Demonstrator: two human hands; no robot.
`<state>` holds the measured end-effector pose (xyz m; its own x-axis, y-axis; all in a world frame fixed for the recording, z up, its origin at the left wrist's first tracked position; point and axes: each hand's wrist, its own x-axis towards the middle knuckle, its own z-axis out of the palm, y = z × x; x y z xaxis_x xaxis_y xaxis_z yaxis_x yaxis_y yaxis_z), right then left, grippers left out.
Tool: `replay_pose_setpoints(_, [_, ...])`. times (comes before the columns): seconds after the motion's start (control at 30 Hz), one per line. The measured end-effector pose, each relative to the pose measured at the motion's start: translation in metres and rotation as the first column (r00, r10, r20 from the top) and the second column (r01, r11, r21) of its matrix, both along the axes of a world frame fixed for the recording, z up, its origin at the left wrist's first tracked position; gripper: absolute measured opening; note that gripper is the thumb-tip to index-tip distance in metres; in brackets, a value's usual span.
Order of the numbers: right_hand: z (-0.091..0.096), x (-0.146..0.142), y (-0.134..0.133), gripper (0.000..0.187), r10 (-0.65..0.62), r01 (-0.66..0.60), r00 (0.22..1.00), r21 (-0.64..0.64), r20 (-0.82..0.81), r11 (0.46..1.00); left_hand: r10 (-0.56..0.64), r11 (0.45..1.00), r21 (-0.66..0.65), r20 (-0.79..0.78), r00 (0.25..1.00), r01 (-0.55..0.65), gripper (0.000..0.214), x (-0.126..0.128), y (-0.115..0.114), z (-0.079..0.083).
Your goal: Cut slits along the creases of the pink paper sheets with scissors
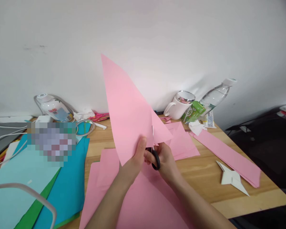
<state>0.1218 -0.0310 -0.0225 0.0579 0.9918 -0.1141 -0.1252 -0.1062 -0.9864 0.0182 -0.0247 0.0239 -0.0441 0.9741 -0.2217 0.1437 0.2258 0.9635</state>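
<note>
A sheet of pink paper (128, 108) stands raised above the table, with a cut running up into it from its lower edge. My left hand (135, 159) pinches its lower part, thumb on the near face. Black-handled scissors (155, 160) are in my right hand (166, 159), fingers wrapped at the handle loops. One blade shows in front of the paper at the cut; the other is hidden behind it. More pink sheets (143, 203) lie beneath both hands, and cut pink pieces (184, 143) lie just beyond my right hand.
Blue and green sheets (73, 178) lie left, with a white cable (26, 187) across them. At the back are a bottle (54, 108), a white mug (180, 106), a green carton (193, 112) and a tilted water bottle (216, 95). Folded pink strips (228, 156) and a white paper star (231, 178) lie right.
</note>
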Motion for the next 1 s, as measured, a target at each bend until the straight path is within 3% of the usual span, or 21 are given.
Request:
replay_pose_setpoints(0.13, [0.001,0.0,0.001,0.036,-0.007,0.007,1.0,0.004,-0.016,1.0,0.084,0.996,0.027,0.024,0.996,-0.085,0.031,0.001,0.001,-0.001])
replay_pose_setpoints(0.27, [0.001,0.0,0.002,0.038,0.064,-0.057,0.995,0.083,-0.073,0.995,0.182,0.982,0.051,0.031,0.983,-0.184,0.014,0.005,0.002,-0.002])
replay_pose_setpoints(0.47, [0.002,0.002,0.003,0.05,0.061,-0.044,0.991,0.139,-0.119,0.989,0.218,0.975,0.026,0.056,0.974,-0.219,0.02,0.007,0.001,-0.004])
replay_pose_setpoints(0.77, [-0.001,0.003,0.004,0.05,0.042,-0.027,0.994,0.145,-0.098,0.989,0.274,0.96,0.075,-0.06,0.96,-0.269,0.028,0.004,0.005,-0.027])
replay_pose_setpoints(0.9, [0.002,0.003,0.004,0.058,0.047,-0.034,0.994,0.135,-0.094,0.99,0.279,0.955,0.127,-0.066,0.958,-0.269,0.032,0.005,0.004,-0.026])
replay_pose_setpoints(1.0, [0.002,0.003,0.003,0.058,0.039,-0.024,0.994,0.138,-0.107,0.99,0.273,0.953,0.153,-0.052,0.96,-0.263,0.02,0.007,0.002,-0.018])
